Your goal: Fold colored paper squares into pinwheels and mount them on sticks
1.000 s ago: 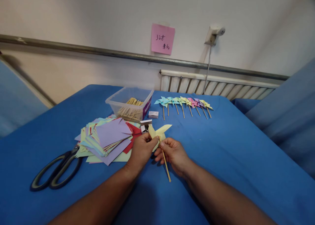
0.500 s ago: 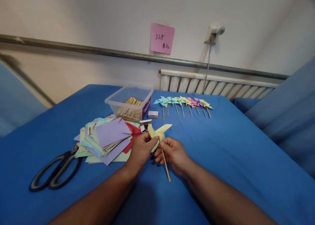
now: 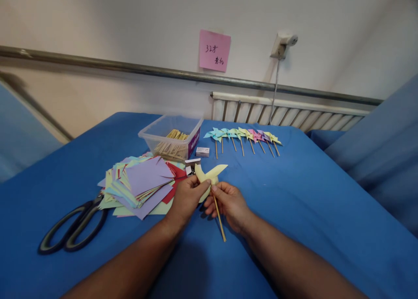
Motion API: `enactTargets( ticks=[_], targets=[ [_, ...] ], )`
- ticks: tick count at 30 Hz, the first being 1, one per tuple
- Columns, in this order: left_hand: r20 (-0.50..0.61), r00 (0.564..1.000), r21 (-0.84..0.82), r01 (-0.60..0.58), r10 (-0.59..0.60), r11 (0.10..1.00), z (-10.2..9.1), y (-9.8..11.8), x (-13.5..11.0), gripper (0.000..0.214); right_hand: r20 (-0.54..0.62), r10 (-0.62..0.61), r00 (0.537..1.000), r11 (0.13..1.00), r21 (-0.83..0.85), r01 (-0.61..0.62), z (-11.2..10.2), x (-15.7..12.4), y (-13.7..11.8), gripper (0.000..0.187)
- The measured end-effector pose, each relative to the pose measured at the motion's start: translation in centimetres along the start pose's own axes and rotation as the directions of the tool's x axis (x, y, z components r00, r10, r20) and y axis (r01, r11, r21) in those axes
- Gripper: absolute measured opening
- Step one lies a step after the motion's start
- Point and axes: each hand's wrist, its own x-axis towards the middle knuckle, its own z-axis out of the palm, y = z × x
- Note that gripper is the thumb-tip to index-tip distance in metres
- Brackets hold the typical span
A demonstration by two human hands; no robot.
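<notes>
A pale yellow paper pinwheel (image 3: 214, 172) is held over the table between both hands, its wooden stick (image 3: 220, 220) slanting down toward me. My left hand (image 3: 187, 198) pinches the paper near the middle, thumb on top. My right hand (image 3: 228, 203) grips the upper end of the stick just below the paper, its thumb close to the left thumb. Where paper and stick meet is partly covered by the fingers. Just beyond my left hand stands a small open box (image 3: 192, 166) with dark bits in it.
A stack of coloured paper squares (image 3: 148, 177) lies left, with black-handled scissors (image 3: 73, 229) beside it. Behind are a clear plastic tub (image 3: 152, 137) of sticks and a small closed box (image 3: 202, 152). Several finished pinwheels (image 3: 243, 134) lie in a row at the back on the blue cloth (image 3: 310, 212).
My right thumb has shifted slightly up toward the pinwheel's middle. Otherwise both hands keep their hold and little else differs.
</notes>
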Motion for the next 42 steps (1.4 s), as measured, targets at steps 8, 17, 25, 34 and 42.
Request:
enactTargets(
  ticks=[8,17,25,34,42],
  targets=[
    [-0.01,1.0,0.027,0.004,-0.004,1.0,0.0,0.5,-0.1,0.028,-0.004,-0.001,1.0,1.0,-0.002,0.001,0.0,0.1,-0.1,0.042],
    [0.046,0.998,0.009,0.05,-0.05,0.999,-0.1,0.4,-0.1,0.031,-0.021,-0.008,1.0,1.0,-0.003,0.008,0.0,0.2,0.0,0.043],
    [0.064,0.995,-0.024,0.079,-0.077,0.997,-0.1,0.8,-0.2,0.034,-0.034,-0.011,0.999,1.0,-0.009,0.01,0.0,0.2,0.0,0.043],
    [0.134,0.986,-0.063,0.108,-0.099,0.992,0.0,1.2,-0.6,0.03,-0.043,-0.015,0.999,1.0,-0.017,0.015,0.1,0.2,0.0,0.047],
    [0.24,0.966,-0.12,0.131,-0.1,0.984,-0.1,1.1,-0.6,0.032,-0.027,-0.023,0.999,1.0,-0.003,0.023,-0.1,0.3,0.1,0.045]
  ],
)
